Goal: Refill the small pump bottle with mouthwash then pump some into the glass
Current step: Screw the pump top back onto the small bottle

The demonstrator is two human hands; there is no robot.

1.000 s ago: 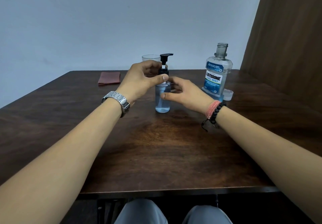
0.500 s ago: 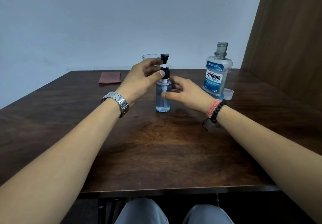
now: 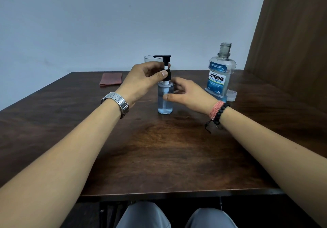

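Near the middle of the surface (image 3: 159,157), a bit toward the far edge, stands the small pump bottle (image 3: 165,100), upright and mostly full of pale blue liquid. Left hand (image 3: 141,82) pinches the black pump collar (image 3: 167,75) between thumb and fingers, nozzle pointing left. Right hand (image 3: 187,94) curls around the bottle's clear body, thumb touching the front, steadying it. Right behind the bottle sits the glass (image 3: 150,59), mostly hidden by the left hand. Off toward the far right edge is the mouthwash bottle (image 3: 221,73), uncapped, with its clear cap (image 3: 232,95) just beside the base. A reddish folded cloth (image 3: 111,79) lies by the far left edge.
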